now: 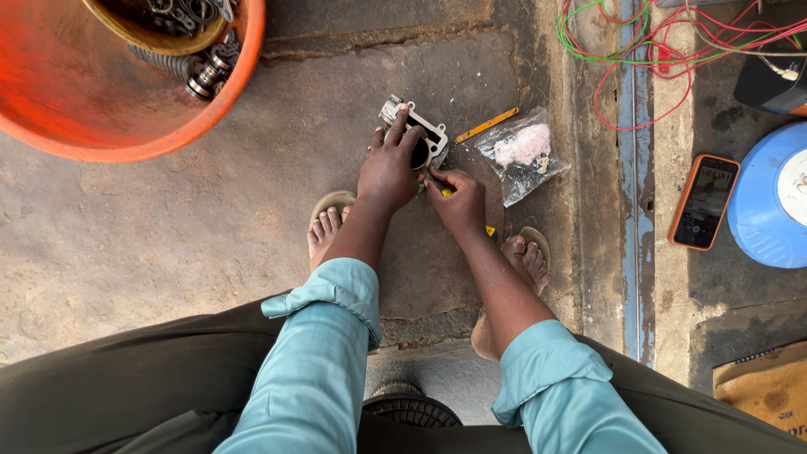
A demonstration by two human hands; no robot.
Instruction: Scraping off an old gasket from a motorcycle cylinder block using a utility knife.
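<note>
head view, two hands (pixel 424 181), one metal cylinder block (pixel 418 134), one orange tub (pixel 101 118)

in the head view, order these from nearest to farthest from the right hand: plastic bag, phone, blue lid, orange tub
From the right hand:
1. plastic bag, just up and right
2. phone, far right
3. blue lid, right edge, past the phone
4. orange tub, top left, close to the lid's distance

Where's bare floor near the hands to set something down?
Widest bare patch: the concrete floor left of the left hand, below the orange tub. A narrower strip lies above the metal part, up to the floor crack. Crowded to the right: the right hand, plastic bag, yellow tool, wires, phone, blue disc.
</note>
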